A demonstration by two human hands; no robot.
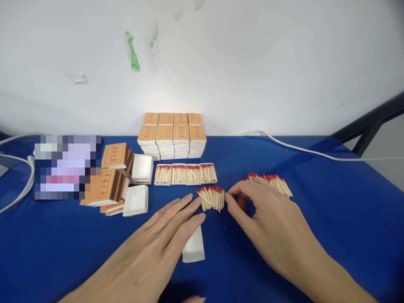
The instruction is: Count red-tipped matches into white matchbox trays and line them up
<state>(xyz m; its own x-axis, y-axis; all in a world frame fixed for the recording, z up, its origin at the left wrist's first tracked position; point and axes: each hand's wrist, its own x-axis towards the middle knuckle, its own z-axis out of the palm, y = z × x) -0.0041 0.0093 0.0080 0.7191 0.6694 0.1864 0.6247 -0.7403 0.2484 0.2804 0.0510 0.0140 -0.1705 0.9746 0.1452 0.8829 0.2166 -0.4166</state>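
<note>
A small pile of red-headed matches [214, 199] lies on the blue table between my hands. My left hand [154, 244] is open, its fingers stretched out flat with the tips at the pile's left side. Part of an empty white matchbox tray [193, 247] shows beside that hand's index finger. At the pile's right edge, my right hand [271, 223] is closed, thumb and index tips together and the other fingers curled; whether a match is between them is hidden. A second heap of matches [277, 183] lies behind the right hand, partly covered by it.
Several filled matchbox trays [179, 174] stand in a row behind the pile. Behind them are stacked orange matchboxes [166, 134] against the wall. Empty white trays [136, 201] and orange box sleeves [101, 185] sit at left, near a blurred phone [66, 166]. A white cable [293, 147] crosses the back right.
</note>
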